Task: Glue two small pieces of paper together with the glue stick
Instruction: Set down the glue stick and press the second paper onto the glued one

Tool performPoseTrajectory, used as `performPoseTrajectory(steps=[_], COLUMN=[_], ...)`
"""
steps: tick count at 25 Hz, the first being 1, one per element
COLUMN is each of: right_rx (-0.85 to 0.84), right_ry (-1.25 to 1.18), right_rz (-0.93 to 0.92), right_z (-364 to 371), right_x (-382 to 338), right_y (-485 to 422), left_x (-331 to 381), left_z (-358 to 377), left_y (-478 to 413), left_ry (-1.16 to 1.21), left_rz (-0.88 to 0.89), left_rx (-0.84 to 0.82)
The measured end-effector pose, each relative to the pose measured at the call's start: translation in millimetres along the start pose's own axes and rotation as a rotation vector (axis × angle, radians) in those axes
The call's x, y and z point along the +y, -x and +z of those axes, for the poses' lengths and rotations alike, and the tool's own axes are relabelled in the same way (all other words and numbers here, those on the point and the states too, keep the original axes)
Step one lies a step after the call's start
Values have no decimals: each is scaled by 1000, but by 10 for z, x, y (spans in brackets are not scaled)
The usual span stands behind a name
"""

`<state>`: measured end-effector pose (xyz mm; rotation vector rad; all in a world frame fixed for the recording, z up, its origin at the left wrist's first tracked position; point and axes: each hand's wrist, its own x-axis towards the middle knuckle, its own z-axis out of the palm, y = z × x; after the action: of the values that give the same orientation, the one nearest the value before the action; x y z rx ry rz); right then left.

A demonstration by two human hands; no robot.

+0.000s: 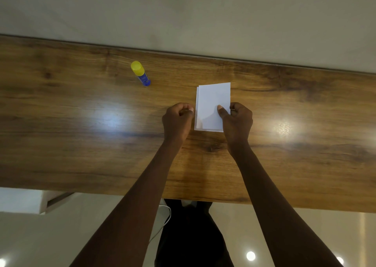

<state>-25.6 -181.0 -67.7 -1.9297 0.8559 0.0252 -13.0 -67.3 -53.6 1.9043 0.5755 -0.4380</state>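
Note:
Two small white paper pieces lie stacked on the wooden table, the top piece (211, 101) slightly offset so the lower piece (196, 112) shows along its left edge. My right hand (237, 122) grips the stack's right edge, thumb pressed on top. My left hand (178, 120) sits curled just left of the stack, fingertips at its left edge; whether they touch the paper is unclear. A glue stick (140, 73) with a yellow cap and blue body lies capped on the table, far to the left and behind the papers.
The wooden table (81, 124) runs across the view, its far edge against a pale wall and its near edge close to my body. Bright light reflections glare on the surface left and right of my hands.

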Motion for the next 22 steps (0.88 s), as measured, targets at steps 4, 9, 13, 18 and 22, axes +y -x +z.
performPoseTrajectory(steps=[4,9,13,18,22], right_rx=[6,19,27,38,45], right_ry=[11,24,31,60,66], right_rz=[1,-6,1,-7,2], right_z=[41,64,66,72,76], right_x=[-2,0,-3,-2,11], right_y=[13,21,32,39,37], left_x=[-26,-50,-65,-106,-90], left_z=[0,14,17,23,45], left_y=[-5,-7,9,9,24], left_ry=[-63,-130,-228,-444,-546], left_rz=[72,150,251,340,356], left_rx=[1,-1,-17,-111,-147])
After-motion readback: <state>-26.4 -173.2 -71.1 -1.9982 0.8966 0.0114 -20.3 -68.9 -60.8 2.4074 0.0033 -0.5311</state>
